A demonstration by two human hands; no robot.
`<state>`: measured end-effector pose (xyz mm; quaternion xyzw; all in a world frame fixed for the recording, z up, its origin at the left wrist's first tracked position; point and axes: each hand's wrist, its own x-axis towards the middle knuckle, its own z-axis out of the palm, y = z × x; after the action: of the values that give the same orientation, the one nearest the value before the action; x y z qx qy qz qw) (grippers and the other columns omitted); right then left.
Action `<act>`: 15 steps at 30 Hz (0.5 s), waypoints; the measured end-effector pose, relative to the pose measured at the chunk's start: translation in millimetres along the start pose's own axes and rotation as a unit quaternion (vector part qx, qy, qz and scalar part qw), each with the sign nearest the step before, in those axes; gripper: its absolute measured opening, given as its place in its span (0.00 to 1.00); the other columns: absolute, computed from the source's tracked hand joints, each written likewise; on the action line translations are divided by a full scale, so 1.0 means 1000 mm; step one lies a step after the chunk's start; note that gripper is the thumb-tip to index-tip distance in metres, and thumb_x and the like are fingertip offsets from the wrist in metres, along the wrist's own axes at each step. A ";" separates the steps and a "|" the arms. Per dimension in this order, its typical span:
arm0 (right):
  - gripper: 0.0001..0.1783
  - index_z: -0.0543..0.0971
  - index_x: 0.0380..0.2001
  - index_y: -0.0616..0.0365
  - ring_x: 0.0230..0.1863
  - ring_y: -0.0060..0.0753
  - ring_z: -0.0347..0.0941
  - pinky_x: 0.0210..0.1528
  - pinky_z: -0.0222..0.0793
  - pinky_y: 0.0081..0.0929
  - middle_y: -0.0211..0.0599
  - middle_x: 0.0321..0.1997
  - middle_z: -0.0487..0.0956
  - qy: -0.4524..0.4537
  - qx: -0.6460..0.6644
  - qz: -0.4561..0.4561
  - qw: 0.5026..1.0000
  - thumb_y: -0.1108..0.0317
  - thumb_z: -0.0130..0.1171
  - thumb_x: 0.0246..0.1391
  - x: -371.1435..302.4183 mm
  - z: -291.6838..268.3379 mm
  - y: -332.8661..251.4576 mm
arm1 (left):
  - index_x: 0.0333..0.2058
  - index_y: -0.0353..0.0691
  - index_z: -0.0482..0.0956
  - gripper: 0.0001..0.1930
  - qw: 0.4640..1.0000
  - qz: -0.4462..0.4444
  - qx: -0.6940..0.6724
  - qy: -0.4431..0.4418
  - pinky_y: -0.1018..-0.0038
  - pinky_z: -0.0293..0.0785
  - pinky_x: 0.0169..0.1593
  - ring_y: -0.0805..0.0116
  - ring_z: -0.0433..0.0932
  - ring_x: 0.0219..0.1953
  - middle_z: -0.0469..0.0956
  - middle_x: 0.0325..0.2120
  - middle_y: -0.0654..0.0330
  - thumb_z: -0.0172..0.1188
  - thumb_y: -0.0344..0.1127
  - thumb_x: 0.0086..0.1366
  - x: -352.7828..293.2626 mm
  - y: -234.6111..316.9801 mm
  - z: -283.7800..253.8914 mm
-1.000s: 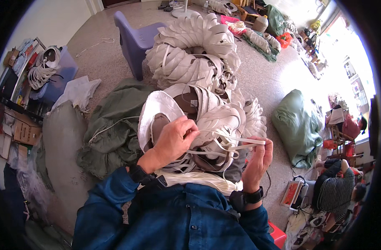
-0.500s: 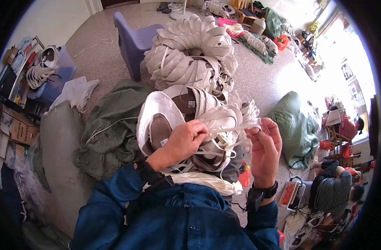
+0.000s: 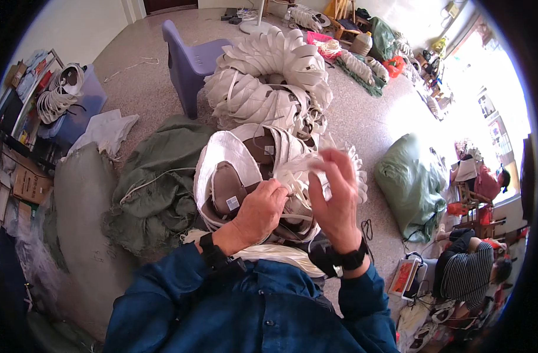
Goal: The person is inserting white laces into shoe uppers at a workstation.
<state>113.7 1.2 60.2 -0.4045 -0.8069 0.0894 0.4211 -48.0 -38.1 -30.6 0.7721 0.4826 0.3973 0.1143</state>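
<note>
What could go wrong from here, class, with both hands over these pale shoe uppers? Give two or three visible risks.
1. The loose white laces beside the left hand could tangle or snag a finger.
2. The right hand, fingers spread and motion-blurred, might miss a thin lace.
3. The open white shoe upper, close against the left hand, could be knocked out of place.
</note>
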 end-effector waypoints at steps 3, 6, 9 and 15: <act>0.07 0.82 0.32 0.59 0.56 0.50 0.69 0.58 0.62 0.44 0.43 0.51 0.75 -0.079 -0.069 -0.022 0.994 0.74 0.66 0.46 -0.035 -0.001 0.003 | 0.39 0.33 0.77 0.07 0.998 -0.018 -0.065 0.018 0.60 0.73 0.43 0.47 0.75 0.40 0.74 0.37 0.49 0.60 0.25 0.61 0.003 0.002 -0.002; 0.09 0.81 0.33 0.59 0.62 0.52 0.65 0.66 0.55 0.50 0.44 0.54 0.73 -0.119 -0.112 0.008 0.986 0.72 0.64 0.46 -0.056 0.013 0.002 | 0.40 0.33 0.77 0.07 0.993 -0.042 -0.108 0.010 0.60 0.73 0.46 0.49 0.74 0.41 0.73 0.36 0.50 0.58 0.28 0.64 0.002 0.002 -0.001; 0.09 0.80 0.33 0.60 0.62 0.53 0.64 0.67 0.53 0.52 0.44 0.55 0.71 -0.089 -0.127 0.008 0.988 0.72 0.63 0.45 -0.060 0.027 0.012 | 0.38 0.32 0.78 0.06 0.990 -0.037 -0.128 0.040 0.60 0.73 0.42 0.46 0.76 0.38 0.74 0.34 0.48 0.60 0.26 0.63 0.003 0.003 0.001; 0.05 0.78 0.29 0.60 0.62 0.56 0.65 0.64 0.58 0.52 0.45 0.54 0.73 -0.118 -0.119 0.025 0.986 0.76 0.62 0.45 -0.079 -0.025 -0.009 | 0.39 0.34 0.78 0.07 0.990 -0.062 -0.122 0.014 0.60 0.73 0.45 0.49 0.75 0.39 0.73 0.35 0.50 0.59 0.29 0.65 -0.001 0.000 -0.003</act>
<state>152.3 -67.4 32.2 -0.4581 -0.8456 0.0507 0.2692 -50.8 -39.7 -29.4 0.7151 0.4793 0.4563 0.2250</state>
